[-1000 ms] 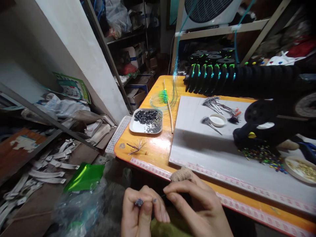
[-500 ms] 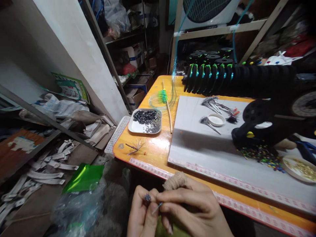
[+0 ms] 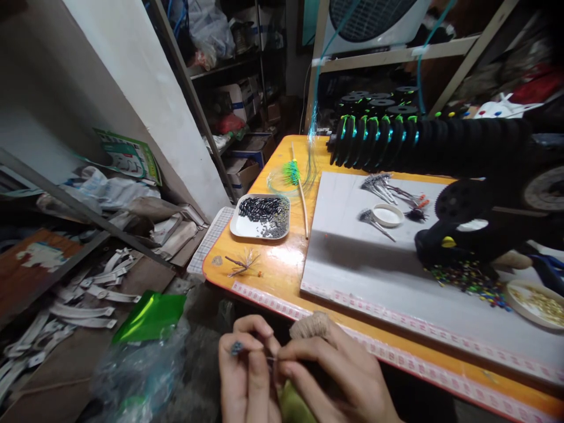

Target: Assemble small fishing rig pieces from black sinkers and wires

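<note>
Just in front of the table's near edge, my left hand (image 3: 247, 376) is closed around a small bundle with a blue-grey knobbly tip (image 3: 237, 348), which pokes out between the fingers. Most of the bundle is hidden by the hand. My right hand (image 3: 339, 370) is beside it, thumb and fingertips pinched on a thin pale strand (image 3: 270, 358) that spans the small gap between the hands. A tan wrap (image 3: 311, 326) covers one finger of the right hand.
A white tray (image 3: 238, 226) of dark beads stands at the table's left. Grey-tipped bundles (image 3: 374, 183) lie on a white board (image 3: 352, 264). A black machine (image 3: 462, 205) occupies the right side, near loose coloured beads (image 3: 471, 285) and a dish of gold pieces (image 3: 535, 302).
My left hand has shifted slightly left with the bundle, its fingers more raised. My right hand has stayed nearly in place, and a small gap has opened between the hands.
</note>
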`<state>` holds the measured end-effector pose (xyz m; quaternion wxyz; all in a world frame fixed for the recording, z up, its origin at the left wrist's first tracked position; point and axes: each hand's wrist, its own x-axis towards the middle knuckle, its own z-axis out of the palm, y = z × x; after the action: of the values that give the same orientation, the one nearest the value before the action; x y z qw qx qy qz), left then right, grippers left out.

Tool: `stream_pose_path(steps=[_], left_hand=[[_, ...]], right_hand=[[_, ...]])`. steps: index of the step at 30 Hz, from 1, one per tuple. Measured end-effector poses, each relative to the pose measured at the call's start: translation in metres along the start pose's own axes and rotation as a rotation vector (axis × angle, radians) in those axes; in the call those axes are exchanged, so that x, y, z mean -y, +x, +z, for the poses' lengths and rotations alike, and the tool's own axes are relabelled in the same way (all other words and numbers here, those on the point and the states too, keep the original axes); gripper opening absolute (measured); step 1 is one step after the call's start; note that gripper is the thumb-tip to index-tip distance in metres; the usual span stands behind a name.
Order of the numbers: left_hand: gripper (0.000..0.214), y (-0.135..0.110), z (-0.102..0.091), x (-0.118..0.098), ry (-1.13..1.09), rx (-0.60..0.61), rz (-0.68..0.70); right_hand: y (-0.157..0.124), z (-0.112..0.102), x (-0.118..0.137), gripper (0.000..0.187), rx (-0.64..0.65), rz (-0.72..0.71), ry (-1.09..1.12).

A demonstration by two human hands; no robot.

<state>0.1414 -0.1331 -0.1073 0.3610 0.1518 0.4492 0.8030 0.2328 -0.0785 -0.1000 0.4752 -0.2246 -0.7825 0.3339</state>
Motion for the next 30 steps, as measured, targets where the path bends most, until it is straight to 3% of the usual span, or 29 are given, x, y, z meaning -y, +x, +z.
stream_pose_path(steps=[4,8,9,11,13,16,18,20,25,28,30], left_hand=[[0.012,0.017,-0.005,-0.001,0.024,0.091,0.396],[0.02,0.045,-0.012,-0.033,0.071,0.033,0.452],[0.017,0.054,-0.014,-0.043,0.116,0.08,0.448],[0.01,0.076,-0.016,-0.062,0.352,0.28,0.444],[0.012,0.099,-0.015,-0.075,0.76,0.503,0.541],[0.014,0.13,-0.006,-0.081,1.407,0.854,0.718],[0.022,0.142,0.001,-0.079,1.684,0.988,0.828],[0.026,0.149,0.007,-0.076,1.829,1.029,0.878],[0.024,0.152,0.002,-0.071,1.891,0.989,0.89],[0.024,0.141,-0.008,-0.072,1.838,0.931,0.896],[0.021,0.125,-0.015,-0.072,1.646,0.886,0.844]], right_hand=[[0.003,0.005,0.001,0.012,-0.014,-0.132,-0.157],[0.004,-0.006,0.002,0.019,0.0,-0.121,-0.249],[0.005,-0.01,0.003,0.021,0.022,-0.099,-0.237],[0.008,-0.016,0.005,0.022,0.057,-0.045,-0.175],[0.012,-0.019,0.008,0.019,0.064,0.007,-0.091],[0.016,-0.019,0.01,0.015,0.056,0.075,-0.043],[0.016,-0.018,0.009,0.014,0.054,0.096,-0.04],[0.016,-0.018,0.006,0.013,0.05,0.103,-0.021],[0.016,-0.019,0.0,0.009,0.042,0.108,0.026],[0.016,-0.019,-0.003,0.008,0.039,0.102,-0.007],[0.016,-0.019,-0.004,0.009,0.011,0.102,-0.011]])
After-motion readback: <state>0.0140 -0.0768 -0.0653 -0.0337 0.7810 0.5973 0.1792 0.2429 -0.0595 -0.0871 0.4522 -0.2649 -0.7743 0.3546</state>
